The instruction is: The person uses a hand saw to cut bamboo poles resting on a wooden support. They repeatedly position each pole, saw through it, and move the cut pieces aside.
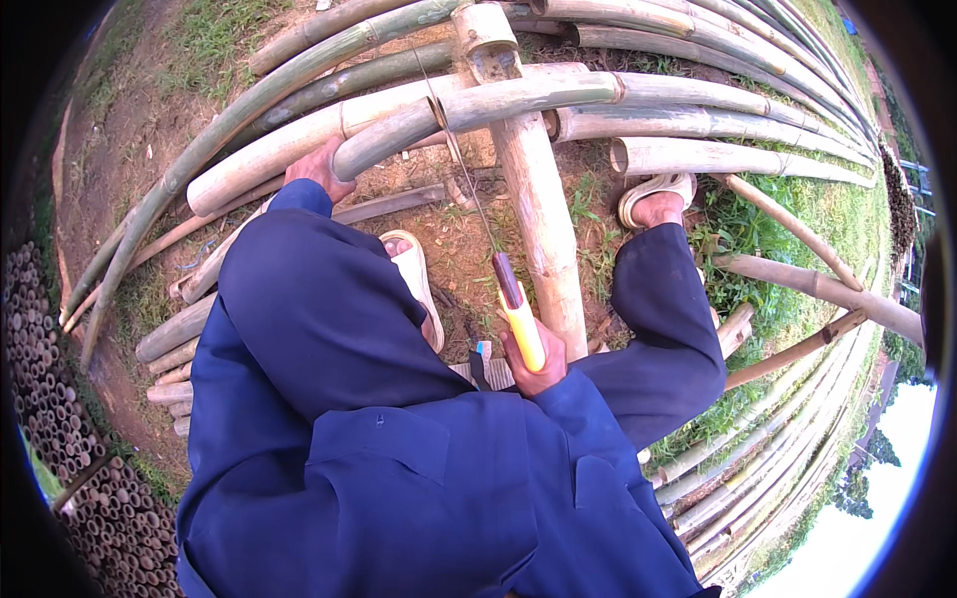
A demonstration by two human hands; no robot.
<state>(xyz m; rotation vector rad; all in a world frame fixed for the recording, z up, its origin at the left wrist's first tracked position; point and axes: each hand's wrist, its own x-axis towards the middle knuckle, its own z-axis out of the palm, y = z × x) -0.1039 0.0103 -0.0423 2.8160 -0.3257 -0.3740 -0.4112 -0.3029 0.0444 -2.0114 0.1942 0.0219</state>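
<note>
- your right hand (538, 361) has its fingers curled around the grip of a handsaw (522, 324), closed on the yellow part; some of the fingers are hidden beneath the handle.
- your left hand (321, 167) is against the near left end of a bamboo pole (543, 95); most of its fingers are out of sight behind the pole, so i cannot tell whether they wrap it or press flat.
- the saw points away from you, its thin blade running far and slightly left from a dark maroon section of the handle and crossing the pole to the right of your left hand; how deep it sits i cannot tell.
- the pole lies left to right across a thick pale log (538, 219), which stretches from near your right hand to a notched far end.
- a second, paler bamboo pole (264, 157) lies just beyond your left hand.
- your feet are in cream sandals (411, 267), one on each side of the log.
- more long bamboo poles (718, 154) lie at the far right, above grass (748, 249).
- a stack of cut bamboo (75, 429) shows its round open ends at the left edge.
</note>
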